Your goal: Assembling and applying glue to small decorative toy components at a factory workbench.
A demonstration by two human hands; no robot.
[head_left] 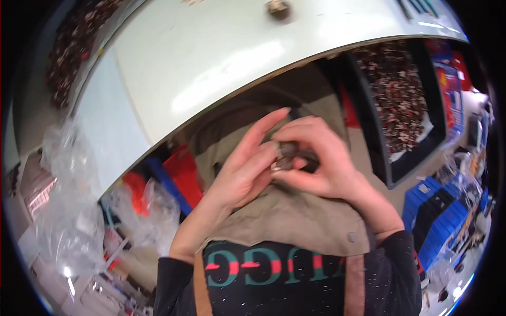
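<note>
Above my lap, in front of the table edge, my two hands meet around small dark brown pieces (286, 151) with a pale spot at the lower edge. My right hand (327, 160) is closed, thumb and fingers pinching the pieces; a dark, rounded part shows in its palm. My left hand (245, 174) presses its fingertips against the pieces from the left, with one finger stretched upward. What exactly the pieces are is too blurred to tell.
The white table (174, 79) curves across the top, with a small brown-and-cream piece (278, 9) on it. A black bin (389, 176) of brown, pale and red bits stands right. Blue crates (440, 216) lie beyond. Clear plastic bags (68, 210) hang left.
</note>
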